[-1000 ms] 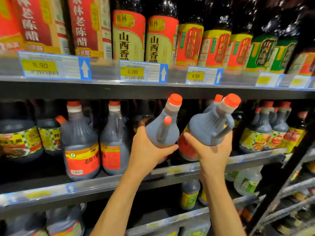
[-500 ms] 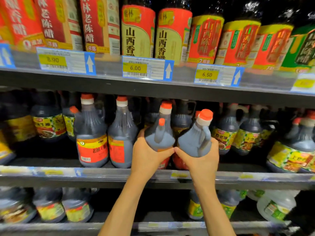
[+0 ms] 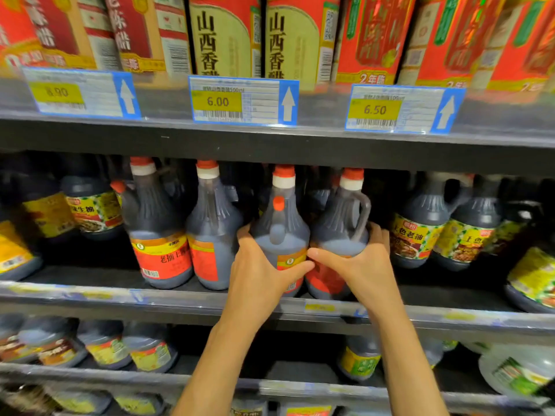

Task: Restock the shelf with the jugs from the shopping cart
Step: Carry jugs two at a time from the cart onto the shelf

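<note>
At frame centre, 2 dark red-capped plastic jugs stand touching at the front of the grey metal shelf [image 3: 90, 276]: the left jug [image 3: 282, 235] and the right jug [image 3: 336, 226]. Full, they are probably heavy and slick, so the belly or loop handle suits gripping. The left hand [image 3: 258, 274] clasps the left jug's belly with curled fingers, and the right hand [image 3: 363, 265] clasps the right jug's.

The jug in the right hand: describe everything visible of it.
The jug is translucent plastic filled with dark liquid, ribbed at the shoulder, with an orange-red cap over a white collar, a loop handle on the right and a red label low on the body. It stands upright at the front of the middle shelf. The right hand grips its lower body, thumb across the front. It sits tight against the neighbouring jug held by the left hand.
</note>
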Available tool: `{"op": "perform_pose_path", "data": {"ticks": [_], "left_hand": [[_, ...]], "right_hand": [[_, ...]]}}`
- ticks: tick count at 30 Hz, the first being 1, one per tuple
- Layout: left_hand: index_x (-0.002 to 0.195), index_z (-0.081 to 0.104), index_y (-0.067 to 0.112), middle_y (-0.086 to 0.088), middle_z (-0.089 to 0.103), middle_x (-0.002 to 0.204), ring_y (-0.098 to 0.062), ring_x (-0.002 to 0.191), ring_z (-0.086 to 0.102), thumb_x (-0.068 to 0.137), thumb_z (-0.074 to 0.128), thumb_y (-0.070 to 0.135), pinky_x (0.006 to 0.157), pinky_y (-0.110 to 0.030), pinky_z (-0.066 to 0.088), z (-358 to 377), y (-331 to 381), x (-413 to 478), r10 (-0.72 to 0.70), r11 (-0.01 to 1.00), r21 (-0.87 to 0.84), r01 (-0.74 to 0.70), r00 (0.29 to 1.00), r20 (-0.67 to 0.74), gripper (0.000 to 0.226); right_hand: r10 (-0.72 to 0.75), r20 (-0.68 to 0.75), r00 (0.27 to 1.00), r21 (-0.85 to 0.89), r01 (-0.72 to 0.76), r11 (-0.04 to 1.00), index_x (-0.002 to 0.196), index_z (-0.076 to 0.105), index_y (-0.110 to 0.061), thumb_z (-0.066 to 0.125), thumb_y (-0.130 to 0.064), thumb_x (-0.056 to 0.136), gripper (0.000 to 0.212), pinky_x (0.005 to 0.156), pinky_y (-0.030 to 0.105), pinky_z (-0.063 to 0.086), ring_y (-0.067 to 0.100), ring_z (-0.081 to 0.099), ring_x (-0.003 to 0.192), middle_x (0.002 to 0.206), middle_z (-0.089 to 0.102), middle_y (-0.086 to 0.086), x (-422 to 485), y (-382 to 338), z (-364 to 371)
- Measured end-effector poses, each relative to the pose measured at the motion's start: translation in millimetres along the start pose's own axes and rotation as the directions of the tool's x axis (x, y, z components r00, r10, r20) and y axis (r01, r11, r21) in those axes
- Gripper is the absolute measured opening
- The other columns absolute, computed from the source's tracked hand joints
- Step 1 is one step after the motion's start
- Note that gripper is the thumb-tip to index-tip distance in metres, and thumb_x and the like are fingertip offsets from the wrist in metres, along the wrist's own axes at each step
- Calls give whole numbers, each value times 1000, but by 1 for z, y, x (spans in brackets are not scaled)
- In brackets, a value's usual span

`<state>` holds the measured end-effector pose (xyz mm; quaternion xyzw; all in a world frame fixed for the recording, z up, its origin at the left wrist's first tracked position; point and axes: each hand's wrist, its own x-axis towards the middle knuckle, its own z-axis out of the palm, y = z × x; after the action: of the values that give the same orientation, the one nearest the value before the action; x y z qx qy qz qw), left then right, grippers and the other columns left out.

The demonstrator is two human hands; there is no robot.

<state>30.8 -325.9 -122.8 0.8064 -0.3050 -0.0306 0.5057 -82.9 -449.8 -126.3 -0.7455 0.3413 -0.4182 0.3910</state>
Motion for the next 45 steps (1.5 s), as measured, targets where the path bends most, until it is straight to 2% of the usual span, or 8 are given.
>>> {"op": "perform_pose_path", "data": {"ticks": [6, 17, 21, 24, 29, 33, 37, 45], "left_hand": [[116, 46, 2, -11, 64, 107, -28, 107, 58, 60, 80, 61, 70, -26, 39, -10, 6, -5, 20, 975, 221, -19, 1000, -1, 88], [115, 47, -1, -17, 63, 111, -36, 111, 57, 71, 76, 58, 81, -37, 43, 1, 7, -5, -4, 977, 214, 2, 1000, 6, 79], [145, 31, 4, -11, 55, 135, -31, 125, 49, 76, 76, 51, 93, -37, 41, -13, -2, -18, 105, 973, 205, -105, 994, 12, 94], [144, 35, 13, -4, 54, 139, -24, 126, 52, 77, 75, 49, 97, -35, 42, -27, -13, -25, 199, 964, 178, -195, 980, -3, 85], [132, 48, 24, 4, 60, 125, -20, 115, 57, 79, 68, 56, 86, -36, 48, -72, -23, -36, 402, 817, 429, -386, 914, 58, 65], [129, 48, 20, -3, 59, 124, -26, 112, 58, 78, 66, 60, 83, -38, 47, -121, -29, -42, 435, 609, 632, -479, 868, 240, 67], [129, 44, 19, -7, 54, 127, -31, 117, 53, 77, 65, 61, 90, -43, 44, -168, -43, -55, 303, 429, 770, -472, 879, 369, 70], [136, 40, 18, -9, 49, 134, -33, 121, 48, 82, 59, 63, 96, -49, 40, -226, -48, -94, 216, 354, 811, -466, 884, 414, 73]], "right_hand": [[-6, -97, 995, 50, 11, 999, 135, 46, -14, 91, -54, 50, 104, 100, 44, 50, 19, 58, 118, 128, 58, 3, -13, -2, -3], [21, -55, 998, 157, -12, 987, 139, 45, -20, 89, -38, 66, 88, 98, 34, 52, 10, 60, 115, 128, 61, -4, -17, -1, -4], [51, -115, 992, 150, -33, 988, 140, 41, -17, 88, -43, 65, 92, 101, 41, 50, 17, 58, 118, 132, 57, 3, -31, -6, 2], [62, -204, 977, 99, -43, 994, 144, 36, -11, 85, -47, 63, 101, 109, 45, 43, 24, 48, 132, 143, 46, 8, -47, -10, 9], [-251, -416, 874, -279, 141, 950, 122, 52, -6, 81, -13, 72, 58, 95, 22, 34, 30, 45, 119, 124, 48, 12, -93, -37, 13], [-361, -75, 929, -556, 262, 789, 131, 48, -8, 80, -20, 68, 72, 93, 38, 40, 31, 44, 115, 122, 50, 11, -115, -75, 30], [-161, 331, 930, -788, 366, 495, 145, 35, -14, 77, -43, 73, 88, 96, 44, 43, 34, 42, 126, 138, 41, 12, -133, -114, 44], [-4, 428, 904, -828, 394, 399, 149, 25, -18, 74, -46, 79, 89, 105, 48, 37, 35, 29, 139, 149, 29, 14, -182, -161, 42]]}}
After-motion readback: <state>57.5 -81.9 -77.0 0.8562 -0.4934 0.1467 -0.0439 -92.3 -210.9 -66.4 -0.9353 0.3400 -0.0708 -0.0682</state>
